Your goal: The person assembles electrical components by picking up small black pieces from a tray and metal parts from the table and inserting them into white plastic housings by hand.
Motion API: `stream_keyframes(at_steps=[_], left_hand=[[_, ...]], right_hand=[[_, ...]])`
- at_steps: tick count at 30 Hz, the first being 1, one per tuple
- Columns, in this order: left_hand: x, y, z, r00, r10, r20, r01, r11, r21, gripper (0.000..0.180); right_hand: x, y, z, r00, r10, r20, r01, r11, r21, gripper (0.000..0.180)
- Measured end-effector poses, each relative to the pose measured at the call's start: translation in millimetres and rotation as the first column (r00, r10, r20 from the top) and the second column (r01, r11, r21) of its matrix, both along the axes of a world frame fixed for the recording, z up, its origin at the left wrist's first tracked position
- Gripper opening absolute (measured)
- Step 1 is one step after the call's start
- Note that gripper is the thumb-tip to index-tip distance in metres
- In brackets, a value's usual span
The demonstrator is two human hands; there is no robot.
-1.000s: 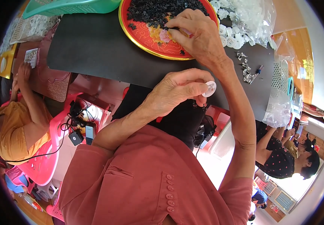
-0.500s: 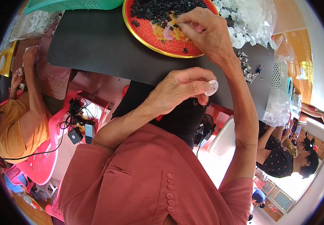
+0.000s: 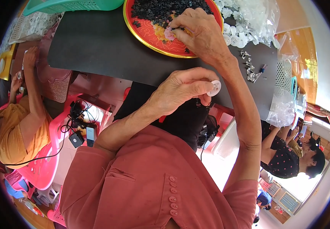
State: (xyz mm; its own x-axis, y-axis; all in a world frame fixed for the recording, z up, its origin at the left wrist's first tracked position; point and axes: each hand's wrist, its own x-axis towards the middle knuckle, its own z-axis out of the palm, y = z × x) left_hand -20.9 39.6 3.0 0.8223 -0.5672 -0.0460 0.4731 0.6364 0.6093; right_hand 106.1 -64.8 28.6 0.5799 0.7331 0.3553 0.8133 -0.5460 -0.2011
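My left hand (image 3: 186,89) is closed around a white round plastic disc (image 3: 214,88) with small holes, held between thumb and fingers in front of the table edge. Over a round red tray (image 3: 145,35) with a gold rim and flower print, my right hand (image 3: 203,36) pinches thumb and forefinger together. A dark bit shows at those fingertips, seemingly a small black piece. Many small black pieces (image 3: 153,11) are heaped at the tray's far side, with a few scattered nearer my fingers.
White plastic parts (image 3: 235,37) and a clear bag (image 3: 260,19) lie right of the tray. Small metal parts (image 3: 250,68) and a blue-tipped tool (image 3: 263,68) sit on the dark table (image 3: 92,45). A green basket (image 3: 73,5) is at far left. Other people sit on both sides.
My right hand has moved slightly left and down across the tray, its fingertips closer together. My left hand with the disc has hardly moved.
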Motion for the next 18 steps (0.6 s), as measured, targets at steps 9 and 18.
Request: stream_keyframes(at_steps=[9, 18], left_hand=[[0, 1, 2, 1.000, -0.003, -0.005, 0.003, 1.000, -0.001, 0.026], [-1, -1, 2, 1.000, 0.007, -0.019, -0.007, 1.000, 0.010, 0.027]], right_hand=[[-3, -8, 8, 0.973, -0.014, -0.228, 0.073, 0.966, 0.250, 0.009], [-9, -3, 4, 0.994, 0.003, -0.110, 0.005, 0.997, 0.071, 0.013]])
